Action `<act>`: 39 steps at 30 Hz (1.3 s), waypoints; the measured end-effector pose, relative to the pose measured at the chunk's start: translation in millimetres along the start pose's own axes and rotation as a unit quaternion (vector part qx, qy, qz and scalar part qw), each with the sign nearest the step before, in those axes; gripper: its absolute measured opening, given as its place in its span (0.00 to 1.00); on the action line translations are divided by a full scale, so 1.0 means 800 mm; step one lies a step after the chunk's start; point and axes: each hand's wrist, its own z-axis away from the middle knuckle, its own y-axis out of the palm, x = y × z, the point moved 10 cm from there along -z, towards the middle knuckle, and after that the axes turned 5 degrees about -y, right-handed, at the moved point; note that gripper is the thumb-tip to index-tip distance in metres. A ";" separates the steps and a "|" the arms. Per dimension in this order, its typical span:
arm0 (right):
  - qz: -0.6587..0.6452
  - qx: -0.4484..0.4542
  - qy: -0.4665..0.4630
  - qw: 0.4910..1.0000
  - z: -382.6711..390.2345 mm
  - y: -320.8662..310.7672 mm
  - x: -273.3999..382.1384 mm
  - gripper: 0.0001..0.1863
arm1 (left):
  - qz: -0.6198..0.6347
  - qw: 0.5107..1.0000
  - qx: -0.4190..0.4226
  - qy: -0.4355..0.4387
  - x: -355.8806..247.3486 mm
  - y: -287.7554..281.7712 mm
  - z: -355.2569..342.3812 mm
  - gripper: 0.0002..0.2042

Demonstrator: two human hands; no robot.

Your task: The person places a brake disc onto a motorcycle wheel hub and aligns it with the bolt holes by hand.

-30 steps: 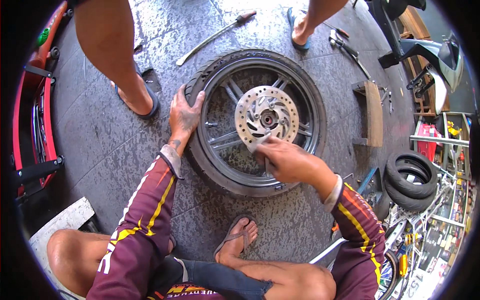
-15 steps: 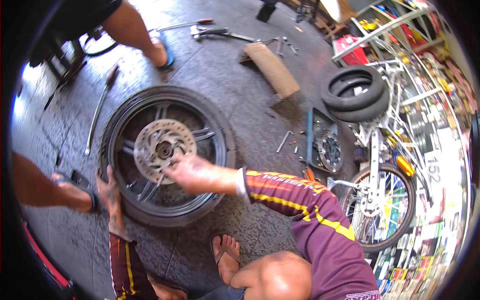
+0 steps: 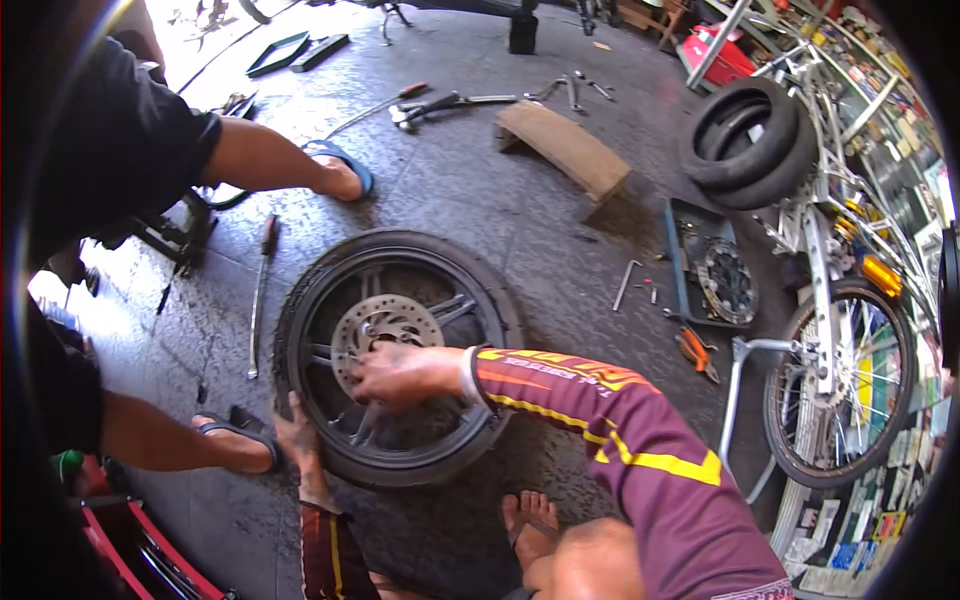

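A motorcycle wheel (image 3: pixel 462 452) with its black tyre lies flat on the floor in front of me, brake disc (image 3: pixel 350 326) facing up. My right hand (image 3: pixel 402 374) reaches over the disc beside the hub. Its fingers are bent inward and closed, and what they hold, if anything, is hidden. My left hand (image 3: pixel 297 437) is against the tyre's near left edge, its visible fingers stretched out along the sidewall. A long screwdriver-like tool (image 3: pixel 262 300) with a brown handle lies left of the wheel.
Another person's sandalled feet (image 3: pixel 345 172) flank the wheel's left side. Beyond it are a hammer (image 3: pixel 425 108), wrenches (image 3: pixel 572 92) and a curved wooden stand (image 3: pixel 568 145). To the right lie a blue parts tray (image 3: pixel 690 285), orange-handled pliers (image 3: pixel 697 352), stacked tyres (image 3: pixel 748 145) and a spoked wheel (image 3: pixel 840 380).
My view has shifted, so the wheel and floor items appear farther right and lower. My right hand stays over the disc near the hub, my left at the tyre edge.
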 end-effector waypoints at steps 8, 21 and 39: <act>0.035 -0.034 0.045 0.998 -0.003 0.025 -0.022 0.14 | 0.024 0.999 0.022 -0.028 -0.010 0.016 0.019 0.31; 0.101 -0.068 0.218 0.968 0.125 -0.034 -0.049 0.11 | 0.000 0.997 -0.001 -0.076 -0.013 0.009 0.025 0.36; 0.121 -0.002 -0.026 0.992 -0.026 0.014 -0.026 0.12 | 0.026 0.997 0.004 -0.072 -0.025 0.010 0.028 0.36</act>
